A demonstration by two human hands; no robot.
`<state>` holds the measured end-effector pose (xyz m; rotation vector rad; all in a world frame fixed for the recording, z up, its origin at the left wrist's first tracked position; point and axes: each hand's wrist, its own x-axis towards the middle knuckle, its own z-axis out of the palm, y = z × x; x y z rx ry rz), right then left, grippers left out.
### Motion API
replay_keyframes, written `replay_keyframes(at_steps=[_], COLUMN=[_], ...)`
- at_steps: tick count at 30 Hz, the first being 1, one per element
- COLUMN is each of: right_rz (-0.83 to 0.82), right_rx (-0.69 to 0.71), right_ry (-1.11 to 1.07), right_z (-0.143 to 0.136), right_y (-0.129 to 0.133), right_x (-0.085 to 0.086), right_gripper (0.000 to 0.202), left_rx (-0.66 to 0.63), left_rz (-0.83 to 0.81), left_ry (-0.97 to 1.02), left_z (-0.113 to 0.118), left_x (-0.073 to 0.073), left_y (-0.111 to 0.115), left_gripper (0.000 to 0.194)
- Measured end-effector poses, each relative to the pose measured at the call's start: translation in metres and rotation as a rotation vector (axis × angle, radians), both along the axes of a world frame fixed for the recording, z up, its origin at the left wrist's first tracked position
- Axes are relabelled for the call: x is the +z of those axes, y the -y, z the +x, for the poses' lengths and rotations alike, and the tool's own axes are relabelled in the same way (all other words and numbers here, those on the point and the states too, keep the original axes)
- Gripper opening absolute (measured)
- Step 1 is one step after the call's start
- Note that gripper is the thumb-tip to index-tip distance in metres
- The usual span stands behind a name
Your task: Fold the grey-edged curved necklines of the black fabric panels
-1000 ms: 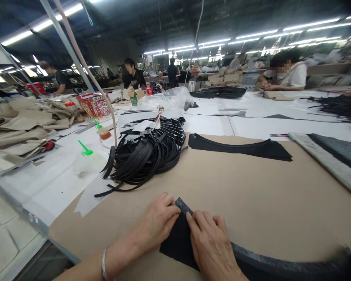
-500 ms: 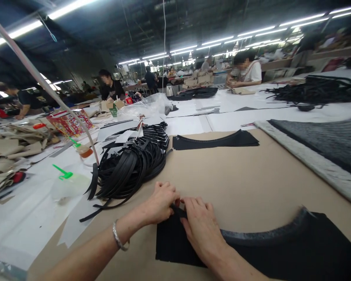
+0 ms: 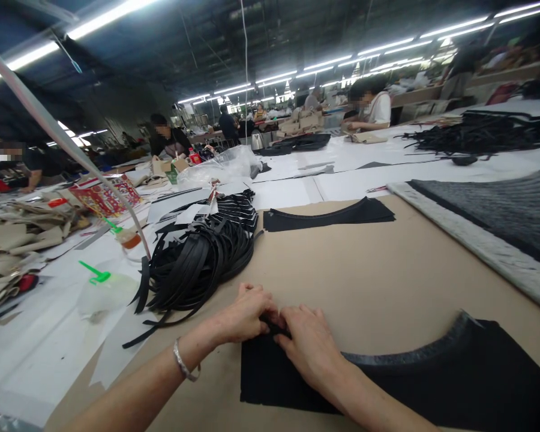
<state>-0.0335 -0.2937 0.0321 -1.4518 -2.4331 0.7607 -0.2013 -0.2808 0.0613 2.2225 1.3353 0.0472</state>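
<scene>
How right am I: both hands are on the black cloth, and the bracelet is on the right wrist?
The side is wrong: the head view shows the bracelet on the left wrist. The left hand and right hand are indeed on the black cloth.

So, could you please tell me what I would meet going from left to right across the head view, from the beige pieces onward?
Pile of beige pieces → green-spouted bottle → bundle of black strips → left hand → right hand → grey textured sheet.
</scene>
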Motion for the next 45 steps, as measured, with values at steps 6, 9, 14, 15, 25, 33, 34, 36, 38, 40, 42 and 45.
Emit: replay_keyframes(at_steps=[6, 9, 14, 15, 25, 33, 34, 36, 38, 40, 42, 45], right_rz=[0.003, 0.008, 0.063, 0.088, 0.633, 0.769, 0.742, 0.68, 0.596, 0.486, 0.381, 0.261], right_rx=[0.035, 0.042, 0.067, 0.084, 0.248, 0.37, 0.379, 0.377, 0.353, 0.315, 0.283, 0.255], right_ry=[-0.064, -0.123, -0.209, -0.212, -0.126, 0.085, 0.107, 0.111, 0.076, 0.043, 0.026, -0.003], right_z=[0.008, 0.012, 0.014, 0.014, 0.018, 0.019, 0.019, 0.02, 0.021, 0.02, 0.019, 0.015], right_y=[0.001, 0.004, 0.012, 0.014, 0.018, 0.022, 0.022, 0.022, 0.02, 0.018, 0.016, 0.013], right_x=[-0.006, -0.01, -0.023, -0.026, -0.053, -0.038, -0.036, -0.032, -0.029, -0.027, -0.025, -0.021], right_gripper=[0.007, 0.01, 0.015, 0.016, 0.031, 0.027, 0.027, 0.029, 0.029, 0.026, 0.027, 0.032], left_rx=[-0.023, -0.034, -0.051, -0.063, -0.299, -0.426, -0.402, -0.289, -0.139, -0.023, 0.028, 0.054], left_rz=[0.076, 0.124, 0.204, 0.228, 0.489, 0.768, 0.777, 0.768, 0.725, 0.652, 0.588, 0.555], left_ry=[0.041, 0.055, 0.067, 0.066, -0.074, -0.225, -0.218, -0.164, -0.072, -0.002, 0.024, 0.026], left_z=[-0.006, -0.007, -0.01, -0.012, -0.03, -0.028, -0.027, -0.024, -0.022, -0.021, -0.021, -0.021], left_x=[-0.009, -0.01, -0.012, -0.013, -0.017, -0.017, -0.017, -0.02, -0.025, -0.032, -0.038, -0.044], left_y=[0.001, 0.004, 0.011, 0.012, 0.019, 0.029, 0.033, 0.043, 0.055, 0.066, 0.073, 0.079], left_gripper=[0.027, 0.028, 0.027, 0.026, 0.034, 0.018, 0.018, 0.022, 0.029, 0.033, 0.034, 0.034])
